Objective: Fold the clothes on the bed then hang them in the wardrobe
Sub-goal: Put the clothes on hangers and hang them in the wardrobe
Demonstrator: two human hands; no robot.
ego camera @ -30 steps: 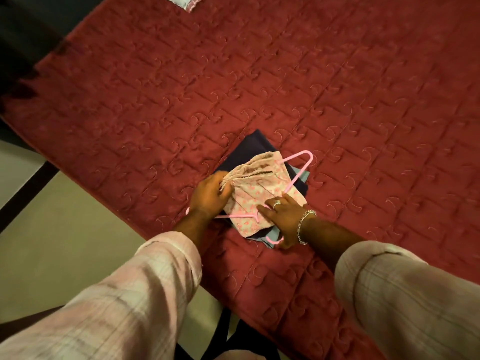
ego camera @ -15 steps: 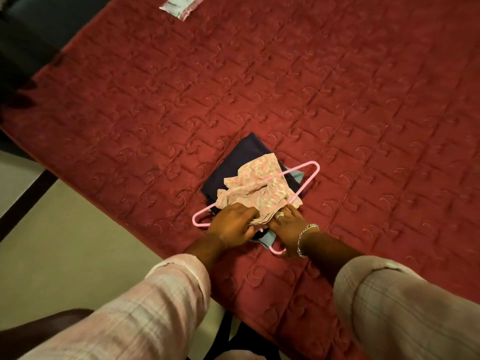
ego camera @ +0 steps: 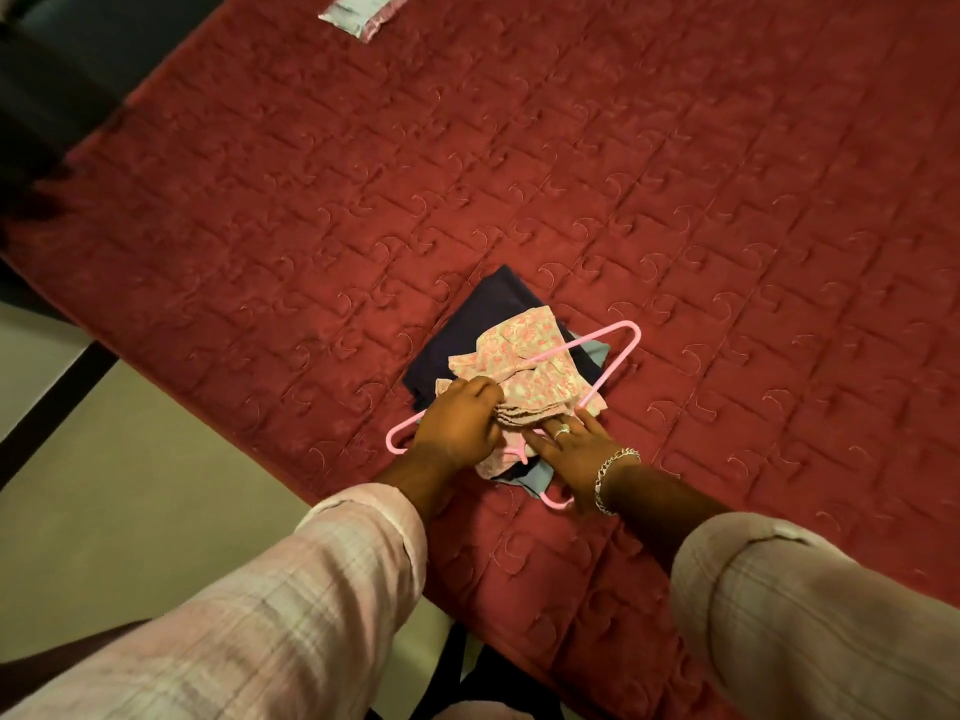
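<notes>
Here's the bed (ego camera: pixel 675 174), covered edge to edge in a dark red quilted spread stitched in a blocky curl pattern; its near edge runs diagonally from upper left down to lower right, with pale floor (ego camera: pixel 130 511) beyond it on the left; near that edge sits a small stack of folded clothes, a navy garment (ego camera: pixel 467 330) lowest against the quilt, a light blue piece (ego camera: pixel 540 478) peeking out at the near corner; up at the far top edge lies a small pale blue cloth (ego camera: pixel 358 13), well apart from the stack.
</notes>
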